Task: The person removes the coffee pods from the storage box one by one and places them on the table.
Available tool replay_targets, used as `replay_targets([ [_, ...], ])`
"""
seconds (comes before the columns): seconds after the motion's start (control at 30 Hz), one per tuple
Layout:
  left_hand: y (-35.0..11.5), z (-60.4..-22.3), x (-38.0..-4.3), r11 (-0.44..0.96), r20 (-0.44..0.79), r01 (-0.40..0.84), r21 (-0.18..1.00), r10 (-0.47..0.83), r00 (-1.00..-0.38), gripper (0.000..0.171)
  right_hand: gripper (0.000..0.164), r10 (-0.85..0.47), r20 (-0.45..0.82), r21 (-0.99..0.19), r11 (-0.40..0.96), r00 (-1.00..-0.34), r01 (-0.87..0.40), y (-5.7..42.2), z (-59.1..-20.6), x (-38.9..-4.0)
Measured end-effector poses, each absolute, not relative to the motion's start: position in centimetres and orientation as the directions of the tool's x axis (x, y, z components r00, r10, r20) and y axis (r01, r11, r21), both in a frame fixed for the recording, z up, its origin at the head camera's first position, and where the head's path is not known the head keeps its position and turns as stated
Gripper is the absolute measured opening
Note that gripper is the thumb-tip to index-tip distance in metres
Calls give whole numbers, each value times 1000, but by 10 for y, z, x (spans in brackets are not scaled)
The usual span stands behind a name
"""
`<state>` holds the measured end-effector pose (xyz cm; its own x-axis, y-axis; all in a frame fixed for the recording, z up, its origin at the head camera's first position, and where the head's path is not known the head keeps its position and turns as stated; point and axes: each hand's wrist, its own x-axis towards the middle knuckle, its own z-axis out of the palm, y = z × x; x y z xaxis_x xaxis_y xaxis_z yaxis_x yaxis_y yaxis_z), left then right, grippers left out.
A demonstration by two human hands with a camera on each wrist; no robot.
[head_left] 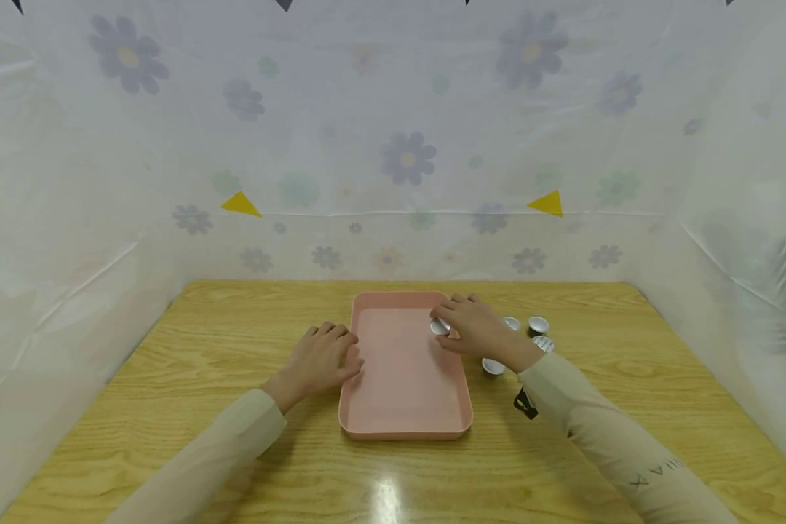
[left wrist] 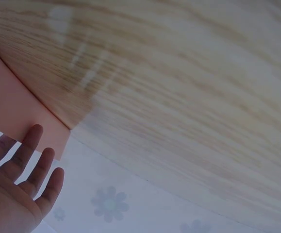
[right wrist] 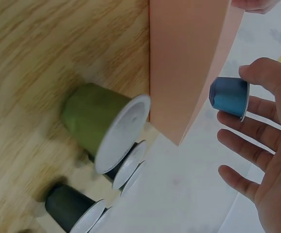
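A pink rectangular tray (head_left: 406, 429) lies on the table. My left hand (head_left: 324, 356) is at its left rim, thumb over the edge and a finger against the outer wall (left wrist: 14, 104). Over the tray's right rim, my right hand (head_left: 474, 327) pinches a coffee capsule (head_left: 440, 327) between thumb and fingers. In the right wrist view that blue capsule (right wrist: 230, 97) lies sideways, its lid toward the palm. Beside the tray's right wall stand more capsules: a green one (right wrist: 89, 119) nearest, and a dark one (right wrist: 65, 206) among others with silver lids.
The wood-grain table (head_left: 236, 320) carries the tray near its middle. Several capsules, including one with a printed lid (head_left: 543, 343), sit under and beyond my right forearm. Pale flowered sheeting (head_left: 393, 94) encloses the table at the back and both sides.
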<state>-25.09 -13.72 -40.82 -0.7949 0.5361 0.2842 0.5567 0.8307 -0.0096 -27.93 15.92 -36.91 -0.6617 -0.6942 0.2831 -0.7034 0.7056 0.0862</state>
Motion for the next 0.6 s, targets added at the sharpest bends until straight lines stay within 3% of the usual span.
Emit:
replay_targets([
  [0.6,-137,-408,-252,842,240,539,-7,525,-816,40,30,-672,363,70,710,-646,-700,187,-373,-265],
])
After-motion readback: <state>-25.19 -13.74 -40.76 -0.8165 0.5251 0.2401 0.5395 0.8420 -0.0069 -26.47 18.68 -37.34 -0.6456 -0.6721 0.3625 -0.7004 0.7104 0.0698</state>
